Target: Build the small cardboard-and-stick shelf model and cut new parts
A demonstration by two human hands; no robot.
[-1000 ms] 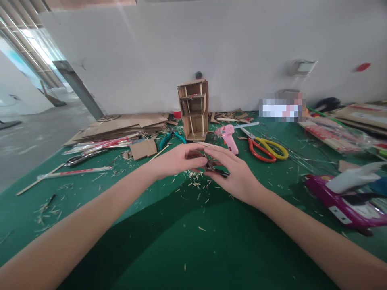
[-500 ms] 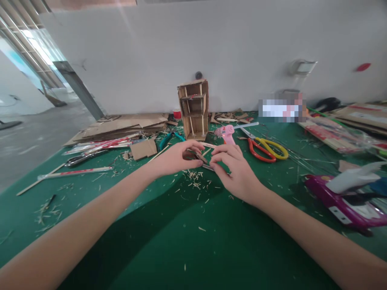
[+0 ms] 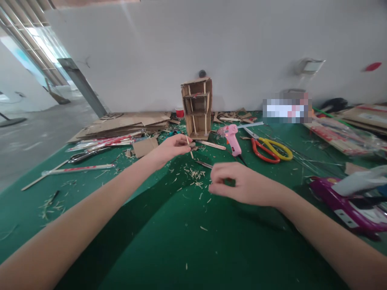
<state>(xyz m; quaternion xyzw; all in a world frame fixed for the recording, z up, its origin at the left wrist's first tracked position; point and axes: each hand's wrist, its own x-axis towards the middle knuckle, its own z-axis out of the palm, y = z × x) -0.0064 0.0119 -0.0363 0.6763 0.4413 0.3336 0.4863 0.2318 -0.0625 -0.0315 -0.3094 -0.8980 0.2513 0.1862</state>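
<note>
Your green table fills the lower frame. The open-fronted cardboard box stands upright at upper centre; you have its shelves and upright sticks in place, so that much reads as done. Your right hand, right of centre, has its fingers curled with the thumb close to the index finger; you may or may not be gripping anything, I cannot tell. Your left hand, at centre, pinches between thumb and fingers. Right of centre lies your pink glue gun. A narrow metal tool points left beside your right hand. The pinched thin wooden stick is tilted at frame centre, unattached and clear of the table, hence unfinished. Pale shavings below suggest your trimming is partly complete.
</note>
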